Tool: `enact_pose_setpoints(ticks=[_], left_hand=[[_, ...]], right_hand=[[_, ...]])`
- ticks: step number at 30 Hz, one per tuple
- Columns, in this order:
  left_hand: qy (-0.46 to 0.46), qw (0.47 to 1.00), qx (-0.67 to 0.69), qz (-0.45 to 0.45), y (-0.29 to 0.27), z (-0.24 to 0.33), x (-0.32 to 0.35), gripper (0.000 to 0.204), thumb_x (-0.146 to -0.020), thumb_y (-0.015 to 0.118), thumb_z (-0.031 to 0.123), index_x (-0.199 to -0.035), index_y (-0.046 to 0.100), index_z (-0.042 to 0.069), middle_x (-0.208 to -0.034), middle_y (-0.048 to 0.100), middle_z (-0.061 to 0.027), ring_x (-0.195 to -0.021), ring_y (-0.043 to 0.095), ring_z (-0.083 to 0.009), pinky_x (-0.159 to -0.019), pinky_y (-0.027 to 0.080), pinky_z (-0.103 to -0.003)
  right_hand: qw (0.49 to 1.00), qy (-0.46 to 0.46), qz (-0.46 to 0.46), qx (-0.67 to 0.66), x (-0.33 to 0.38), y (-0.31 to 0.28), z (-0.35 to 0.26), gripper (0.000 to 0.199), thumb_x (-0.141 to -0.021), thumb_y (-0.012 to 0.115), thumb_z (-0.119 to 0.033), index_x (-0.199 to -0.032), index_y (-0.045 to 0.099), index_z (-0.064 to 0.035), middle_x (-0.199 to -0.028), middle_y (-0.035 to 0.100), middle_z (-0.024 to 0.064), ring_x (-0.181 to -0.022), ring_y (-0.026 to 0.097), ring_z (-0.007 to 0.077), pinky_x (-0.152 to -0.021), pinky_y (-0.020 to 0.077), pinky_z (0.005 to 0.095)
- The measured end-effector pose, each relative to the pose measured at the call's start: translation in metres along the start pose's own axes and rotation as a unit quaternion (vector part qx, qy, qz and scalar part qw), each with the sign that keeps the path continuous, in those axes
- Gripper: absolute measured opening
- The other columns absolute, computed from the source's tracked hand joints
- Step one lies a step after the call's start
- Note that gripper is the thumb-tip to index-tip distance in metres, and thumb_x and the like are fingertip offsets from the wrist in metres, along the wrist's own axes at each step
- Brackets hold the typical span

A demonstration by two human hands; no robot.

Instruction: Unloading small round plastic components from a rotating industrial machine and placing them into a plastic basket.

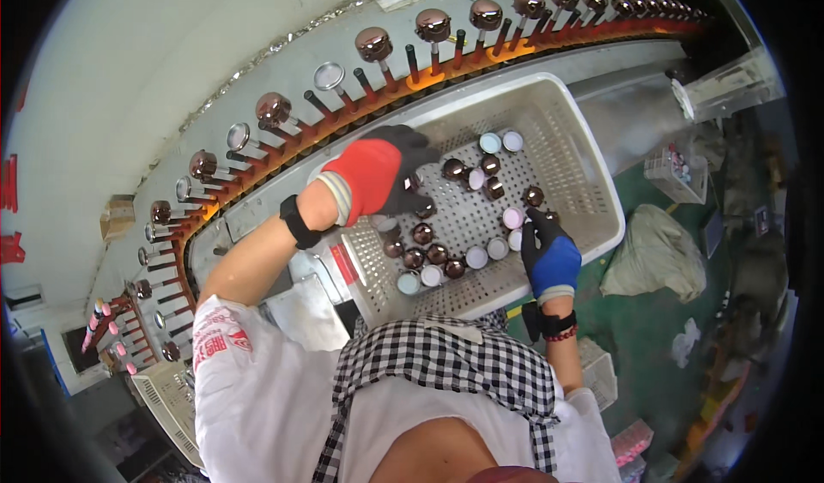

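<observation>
Presently, both of your hands are inside the white perforated basket [592,200], which sits just below the curved conveyor rail [283,153] with its row of upright pins. Your left hand [378,174], in a red and black glove, is curled over the caps at the upper left of the basket; its fingers are closed down toward a glossy brown cap [427,207], but the glove hides the fingertips, so I cannot tell whether a cap is actually pinched. Your right hand [549,256], in a blue and black glove, rests at the basket's near right edge with its fingers bent onto the loose caps there, touching a pale pink one [512,218]; again, a firm grip cannot be confirmed.

The caps lie loose in a single scattered layer on the basket floor, some dome up showing a mirror-like brown finish, others turned over showing a pale lining [490,142]. More of them already stand on the rail pins, for example one at [374,44].

Handling assessment, as a judgement: these are small, light, rigid pieces, likely coated plastic. The glossy dome looks slippery and prone to scuffs and fingerprints. Take each one by its side wall, thumb opposite forefinger, rather than pressing on the polished top. The gloves' coated palms should give adequate friction. Note that the caps roll and tip easily, so settle each one between the fingertips before lifting it clear of its neighbours.
</observation>
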State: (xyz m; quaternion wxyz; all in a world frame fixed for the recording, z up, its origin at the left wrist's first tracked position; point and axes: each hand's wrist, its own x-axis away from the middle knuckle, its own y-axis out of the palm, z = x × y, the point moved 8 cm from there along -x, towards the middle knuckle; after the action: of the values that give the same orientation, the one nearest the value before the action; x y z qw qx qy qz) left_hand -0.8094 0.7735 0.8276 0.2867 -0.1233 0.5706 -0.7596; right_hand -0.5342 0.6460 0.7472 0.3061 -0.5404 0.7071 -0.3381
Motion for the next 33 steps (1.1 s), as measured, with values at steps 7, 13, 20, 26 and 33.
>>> enact_pose_setpoints(ticks=[7, 13, 20, 26, 33], left_hand=[[-0.089, 0.961, -0.131, 0.229, -0.083, -0.116, -0.113, 0.073, -0.087, 0.082, 0.050, -0.144, 0.066, 0.008, -0.142, 0.066, -0.0253, -0.129, 0.063, -0.0454, -0.110, 0.051, -0.051], [-0.272, 0.956, -0.105, -0.034, -0.039, -0.201, -0.099, 0.056, -0.088, 0.078, 0.044, -0.125, 0.072, 0.003, -0.118, 0.076, -0.0250, -0.109, 0.070, -0.0470, -0.094, 0.058, -0.049], [-0.061, 0.988, 0.016, 0.141, -0.025, -0.028, 0.014, 0.060, -0.084, 0.082, 0.030, -0.137, 0.067, 0.004, -0.130, 0.066, -0.0252, -0.120, 0.064, -0.0442, -0.102, 0.055, -0.051], [-0.360, 0.930, 0.059, -0.053, 0.016, -0.117, 0.110, 0.067, -0.090, 0.076, 0.040, -0.146, 0.062, 0.006, -0.133, 0.070, -0.0264, -0.120, 0.067, -0.0453, -0.102, 0.054, -0.049], [-0.326, 0.939, 0.104, -0.031, 0.029, -0.139, 0.114, 0.053, -0.089, 0.072, 0.043, -0.117, 0.073, -0.002, -0.109, 0.075, -0.0285, -0.102, 0.072, -0.0459, -0.088, 0.057, -0.049]], right_hand=[[0.999, -0.032, 0.008, 0.023, 0.004, 0.010, 0.016, 0.028, -0.100, 0.069, -0.022, -0.123, 0.080, -0.0094, -0.110, 0.079, 0.0193, -0.097, 0.077, 0.0371, -0.085, 0.0602, 0.0454], [1.000, -0.021, 0.001, -0.001, 0.002, 0.015, -0.007, 0.028, -0.101, 0.069, -0.020, -0.123, 0.079, -0.0073, -0.110, 0.080, 0.0178, -0.098, 0.078, 0.0349, -0.086, 0.0607, 0.0424], [0.999, -0.038, -0.004, 0.012, -0.001, 0.008, -0.005, 0.027, -0.100, 0.070, -0.020, -0.122, 0.080, -0.0068, -0.106, 0.080, 0.0180, -0.091, 0.079, 0.0329, -0.081, 0.0617, 0.0406], [0.984, -0.039, -0.116, -0.128, -0.016, 0.021, 0.001, 0.051, -0.100, 0.073, -0.029, -0.145, 0.066, -0.0063, -0.130, 0.073, 0.0259, -0.108, 0.074, 0.0377, -0.093, 0.0588, 0.0455], [0.945, -0.274, -0.115, -0.134, -0.104, 0.023, -0.157, 0.069, -0.096, 0.079, -0.030, -0.153, 0.054, -0.0003, -0.147, 0.062, 0.0275, -0.138, 0.061, 0.0410, -0.115, 0.0483, 0.0446]])
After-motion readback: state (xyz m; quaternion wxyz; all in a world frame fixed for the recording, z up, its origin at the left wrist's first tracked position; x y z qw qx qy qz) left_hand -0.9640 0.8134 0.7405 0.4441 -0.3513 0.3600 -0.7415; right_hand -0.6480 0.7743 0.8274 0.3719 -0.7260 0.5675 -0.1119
